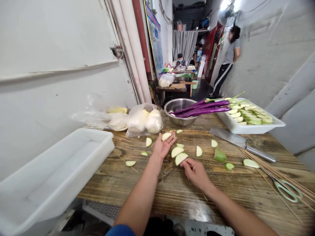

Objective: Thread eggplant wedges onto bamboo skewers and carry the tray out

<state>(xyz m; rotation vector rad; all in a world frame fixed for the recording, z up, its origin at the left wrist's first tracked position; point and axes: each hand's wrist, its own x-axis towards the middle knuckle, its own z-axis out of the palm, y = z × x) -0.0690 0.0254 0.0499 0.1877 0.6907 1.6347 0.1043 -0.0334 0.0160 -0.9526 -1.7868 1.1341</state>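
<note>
Palm up, my left hand (162, 146) has a half-round zucchini slice (166, 136) resting on its fingers, beside the thumb. My right hand (196, 173) is closed, with thumb and fingertips pinched at the lower edge of another zucchini slice (181, 159). Whether a skewer is also in that pinch, I cannot tell. Just behind it lies a wider zucchini slice (177, 151). More cut pieces are scattered over the wooden table (177, 190), with a zucchini end chunk (220, 155) to the right of my right hand.
A cleaver (228, 137), bamboo skewers (278, 170) and green-handled scissors (286, 191) lie right. Behind are a steel bowl (180, 122) with eggplants (204, 108), a tray (256, 129) of slices and bagged white food (145, 121). A white tub (98, 137) stands left. Two people are farther back.
</note>
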